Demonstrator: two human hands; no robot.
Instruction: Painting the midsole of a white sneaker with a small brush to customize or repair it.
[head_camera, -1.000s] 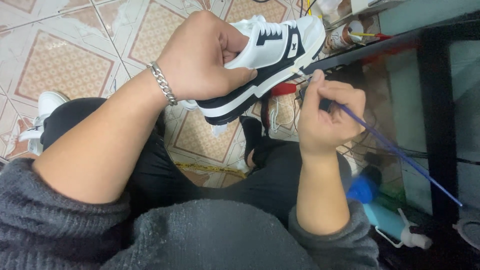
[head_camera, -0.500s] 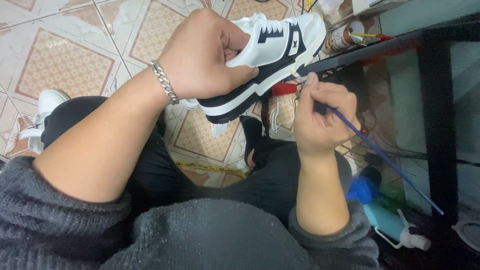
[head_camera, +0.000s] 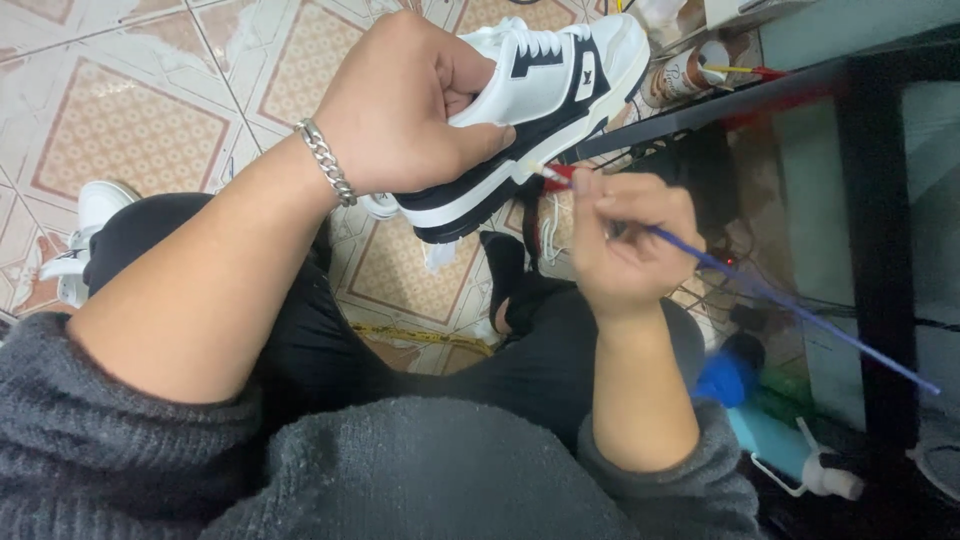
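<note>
The left hand (head_camera: 405, 110) grips the sneaker (head_camera: 540, 95), hiding its heel; the right hand (head_camera: 625, 245) pinches a blue brush (head_camera: 790, 305), its tip blurred at the sole.

The sneaker (head_camera: 540, 90) is white with black panels, white laces and a thick white-and-black sole, held up above the lap and tilted on its side, sole edge facing the camera. The paintbrush (head_camera: 780, 300) has a long, thin blue handle slanting down to the right, its red-collared tip touching the sneaker's white sole edge.
</note>
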